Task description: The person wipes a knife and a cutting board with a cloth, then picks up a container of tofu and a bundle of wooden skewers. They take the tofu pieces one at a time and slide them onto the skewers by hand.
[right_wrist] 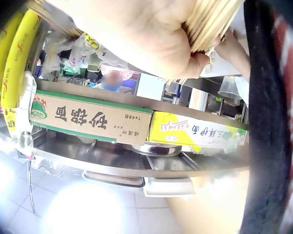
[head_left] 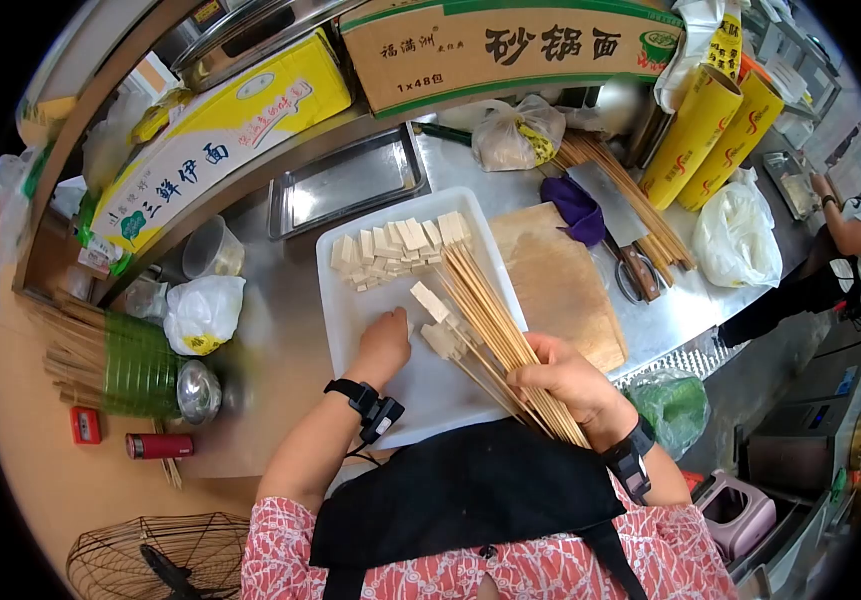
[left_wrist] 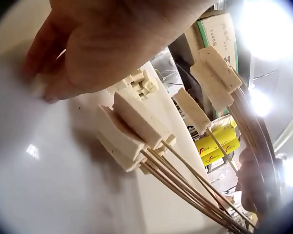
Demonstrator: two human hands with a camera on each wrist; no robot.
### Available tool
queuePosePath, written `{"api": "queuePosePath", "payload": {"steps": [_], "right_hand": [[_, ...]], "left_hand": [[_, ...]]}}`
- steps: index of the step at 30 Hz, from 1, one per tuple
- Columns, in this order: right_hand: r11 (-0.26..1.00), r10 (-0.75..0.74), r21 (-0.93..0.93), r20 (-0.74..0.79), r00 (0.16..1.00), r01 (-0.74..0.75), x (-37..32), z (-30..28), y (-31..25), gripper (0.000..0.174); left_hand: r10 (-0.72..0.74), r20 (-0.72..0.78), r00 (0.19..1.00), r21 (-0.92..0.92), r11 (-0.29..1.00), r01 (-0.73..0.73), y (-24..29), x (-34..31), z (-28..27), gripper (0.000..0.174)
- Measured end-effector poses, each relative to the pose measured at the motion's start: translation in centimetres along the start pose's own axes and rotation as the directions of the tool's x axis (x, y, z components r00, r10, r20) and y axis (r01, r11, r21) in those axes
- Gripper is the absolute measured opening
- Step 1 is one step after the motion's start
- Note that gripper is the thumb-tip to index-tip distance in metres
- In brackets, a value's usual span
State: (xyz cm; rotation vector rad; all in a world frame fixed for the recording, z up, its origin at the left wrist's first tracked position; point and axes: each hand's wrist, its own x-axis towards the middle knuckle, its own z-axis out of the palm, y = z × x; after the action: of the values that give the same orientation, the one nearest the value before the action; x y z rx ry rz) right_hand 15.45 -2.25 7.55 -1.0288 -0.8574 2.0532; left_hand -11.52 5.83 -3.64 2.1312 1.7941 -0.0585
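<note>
My right hand [head_left: 580,390] grips a thick bundle of bamboo skewers [head_left: 490,315] over the right side of a white tray [head_left: 498,250]. Pale tofu slabs [left_wrist: 141,117] are threaded on the tips of several skewers, some low over the tray and others higher up. My left hand [head_left: 382,348] is over the tray's middle, left of these slabs, its fingers curled. In the left wrist view its thumb and fingertips come close together around a blurred pale spot; I cannot tell whether it is a held piece. Loose cut tofu [head_left: 405,243] stands in rows at the tray's far end.
Right of the tray lies a wooden cutting board [head_left: 560,290], with a cleaver [head_left: 610,205], a purple cloth [head_left: 572,212] and more skewers [head_left: 650,220] beyond. A metal tray [head_left: 350,185] sits behind. Bags and a green container [head_left: 140,365] stand left; a person [head_left: 855,235] is far right.
</note>
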Motion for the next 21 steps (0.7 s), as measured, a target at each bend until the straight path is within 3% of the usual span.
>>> {"api": "queuePosePath", "payload": {"steps": [4,8,11,15,21], "right_hand": [[1.000,0.006,0.008,-0.002,1.000,-0.006,0.0,-0.2,0.0,0.028],[1.000,0.003,0.013,0.011,1.000,-0.003,-0.1,-0.1,0.0,0.030],[0.999,-0.012,-0.038,0.032,0.999,0.013,0.4,0.1,0.3,0.031],[0.998,-0.004,-0.069,0.056,0.998,0.008,0.3,0.6,0.1,0.034],[0.996,0.007,-0.092,0.055,0.998,-0.002,-0.1,1.1,-0.1,0.035]], "left_hand": [[0.051,-0.077,0.996,-0.102,0.993,-0.059,-1.0,-0.3,-0.7,0.027],[-0.010,-0.273,0.962,-0.401,0.910,-0.104,-1.6,-1.4,-4.6,0.025],[-0.095,-0.316,0.944,-0.605,0.787,-0.124,-0.9,-3.1,-8.3,0.023],[-0.082,-0.253,0.964,-0.926,0.308,-0.217,-0.4,-4.1,-10.5,0.018],[-0.024,-0.087,0.996,-0.966,-0.243,-0.090,1.5,-4.9,-12.0,0.023]]}}
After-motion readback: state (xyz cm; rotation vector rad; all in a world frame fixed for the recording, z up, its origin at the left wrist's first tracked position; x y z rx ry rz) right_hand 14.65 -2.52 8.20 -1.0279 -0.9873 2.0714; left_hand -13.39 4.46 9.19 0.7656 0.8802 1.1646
